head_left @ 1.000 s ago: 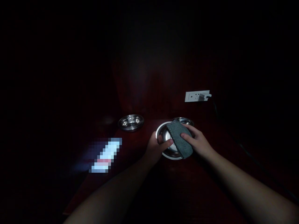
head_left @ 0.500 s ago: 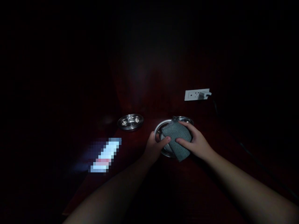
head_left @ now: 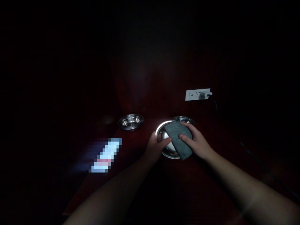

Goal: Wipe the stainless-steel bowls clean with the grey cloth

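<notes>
My left hand grips the left rim of a shiny metal bowl, its thumb over the inside edge. The bowl is tilted toward me above the dark red table. In my right hand is a grey-green cloth, pressed against the bowl's right side and draped over part of its inside. The fingers at the back of the bowl are hidden on both hands. Just behind, partly covered by the cloth and hand, a second metal bowl shows its rim.
A small stack of metal bowls stands left of my hands. Nearer on that side glows a pixelated bright rectangle. A white wall socket with a plug in it is at the back right, and a dark cable runs along the right.
The cloth and my right hand have shifted slightly to the right across the bowl, uncovering more of its bright inside. My left hand keeps its hold.
</notes>
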Tool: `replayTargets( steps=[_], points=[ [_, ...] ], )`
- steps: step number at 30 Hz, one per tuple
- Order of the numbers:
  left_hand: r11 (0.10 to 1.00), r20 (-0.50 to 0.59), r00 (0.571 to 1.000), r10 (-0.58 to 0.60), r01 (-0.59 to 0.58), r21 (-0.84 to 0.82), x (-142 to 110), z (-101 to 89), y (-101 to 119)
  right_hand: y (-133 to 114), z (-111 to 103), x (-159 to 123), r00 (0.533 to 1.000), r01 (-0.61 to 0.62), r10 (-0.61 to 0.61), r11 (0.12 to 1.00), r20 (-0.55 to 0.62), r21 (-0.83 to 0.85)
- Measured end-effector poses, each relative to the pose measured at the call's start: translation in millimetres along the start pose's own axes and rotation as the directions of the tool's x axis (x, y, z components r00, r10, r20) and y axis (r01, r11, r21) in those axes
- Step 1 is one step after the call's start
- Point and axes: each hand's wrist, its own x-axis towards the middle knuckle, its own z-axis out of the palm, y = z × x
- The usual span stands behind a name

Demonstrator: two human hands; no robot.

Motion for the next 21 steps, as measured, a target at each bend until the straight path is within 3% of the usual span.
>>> replayTargets(
  steps=[9, 21],
  points=[
    [1.000, -0.002, 1.000, -0.022, 0.022, 0.016, 1.8, -0.5, -3.6, -0.6, 1.5, 0.2, 0.999, -0.030, 0.031, 0.999, -0.030, 0.013],
    [0.994, 0.019, 0.997, 0.078, -0.079, 0.080, 0.9, -1.1, -5.6, -5.2, 0.5, 0.5, 0.999, 0.017, -0.019, 1.000, -0.042, -0.026]
  ],
)
